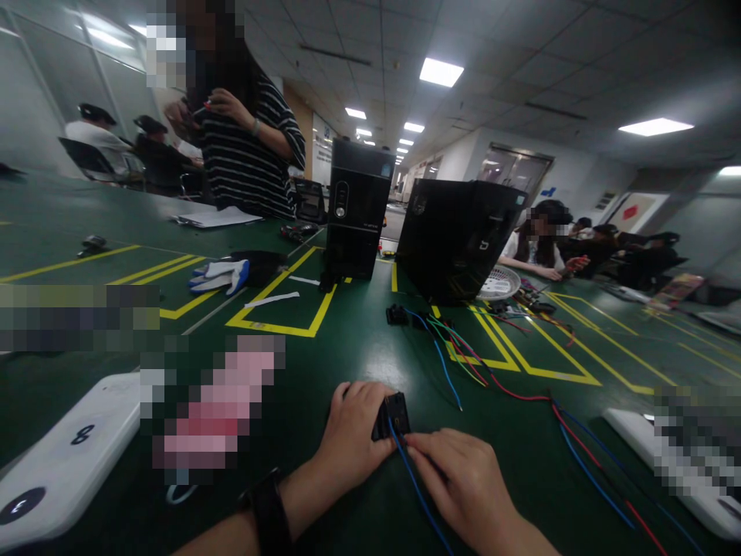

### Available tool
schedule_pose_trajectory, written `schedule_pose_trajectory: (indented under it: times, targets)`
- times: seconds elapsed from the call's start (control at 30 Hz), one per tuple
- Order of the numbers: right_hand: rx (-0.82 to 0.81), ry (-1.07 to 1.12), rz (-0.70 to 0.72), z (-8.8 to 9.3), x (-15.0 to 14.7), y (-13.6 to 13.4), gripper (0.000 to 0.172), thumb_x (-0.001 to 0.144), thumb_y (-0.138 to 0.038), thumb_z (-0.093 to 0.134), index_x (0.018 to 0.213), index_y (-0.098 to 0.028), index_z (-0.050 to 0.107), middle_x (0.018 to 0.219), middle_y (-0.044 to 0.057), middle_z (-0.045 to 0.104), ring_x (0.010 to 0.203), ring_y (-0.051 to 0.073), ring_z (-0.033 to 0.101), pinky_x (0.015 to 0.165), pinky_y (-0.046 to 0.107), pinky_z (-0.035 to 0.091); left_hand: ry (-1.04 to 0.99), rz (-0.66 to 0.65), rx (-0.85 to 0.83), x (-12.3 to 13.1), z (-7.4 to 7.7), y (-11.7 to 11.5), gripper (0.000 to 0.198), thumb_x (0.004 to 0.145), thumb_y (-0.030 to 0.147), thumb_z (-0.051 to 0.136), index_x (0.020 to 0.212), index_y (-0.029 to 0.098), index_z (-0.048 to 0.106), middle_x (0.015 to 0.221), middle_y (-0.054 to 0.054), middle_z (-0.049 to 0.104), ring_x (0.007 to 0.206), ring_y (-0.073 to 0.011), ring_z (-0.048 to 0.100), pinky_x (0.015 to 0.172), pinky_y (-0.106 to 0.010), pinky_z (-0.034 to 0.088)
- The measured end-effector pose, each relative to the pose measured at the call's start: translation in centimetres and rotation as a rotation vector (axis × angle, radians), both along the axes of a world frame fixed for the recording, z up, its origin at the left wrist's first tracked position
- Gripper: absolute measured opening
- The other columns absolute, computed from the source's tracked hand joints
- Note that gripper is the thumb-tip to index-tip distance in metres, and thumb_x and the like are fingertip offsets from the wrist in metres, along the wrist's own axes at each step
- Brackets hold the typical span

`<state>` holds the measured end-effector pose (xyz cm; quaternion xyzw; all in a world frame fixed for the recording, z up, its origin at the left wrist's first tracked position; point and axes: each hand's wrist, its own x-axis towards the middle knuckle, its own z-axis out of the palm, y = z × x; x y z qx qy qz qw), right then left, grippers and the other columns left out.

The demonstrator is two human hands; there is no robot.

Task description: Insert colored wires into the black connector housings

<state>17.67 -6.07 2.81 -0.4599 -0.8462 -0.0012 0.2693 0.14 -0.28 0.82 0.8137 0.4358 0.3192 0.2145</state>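
Note:
A small black connector block (398,411) is gripped in my left hand (356,423), fingers around its left side, just above the green table. A blue wire (417,480) runs from the block's front down toward the bottom edge of the view. My right hand (463,471) is closed in a pinch at the block's lower right corner, its fingertips against the blue wire. Part of the wire's end at the block is hidden. Beyond my hands, another black block (397,314) lies on the table near loose blue, green and red wires (463,347).
Two black computer cases (356,216) stand ahead. White-and-blue gloves (223,276) and paper strips lie left of them. A white device (69,455) is at left, another (654,444) at right. A white basket (501,283) sits behind wires. A person in stripes (248,147) stands across the table.

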Motion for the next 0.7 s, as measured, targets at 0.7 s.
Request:
schedule_pose_trajectory:
  times: [0.7]
  targets:
    - [-0.025,-0.019,-0.08,0.5,0.5,0.0,0.019,0.09,-0.02,0.047,0.093,-0.02,0.066,0.078,0.002,0.07,0.066,0.015,0.063,0.063,0.025,0.044,0.013,-0.004,0.012,0.0,0.1,0.0,0.037,0.068,0.028,0.071,0.1,0.026,0.053,0.101,0.001,0.061,0.099,-0.0241,0.051,0.091,-0.04,0.03]
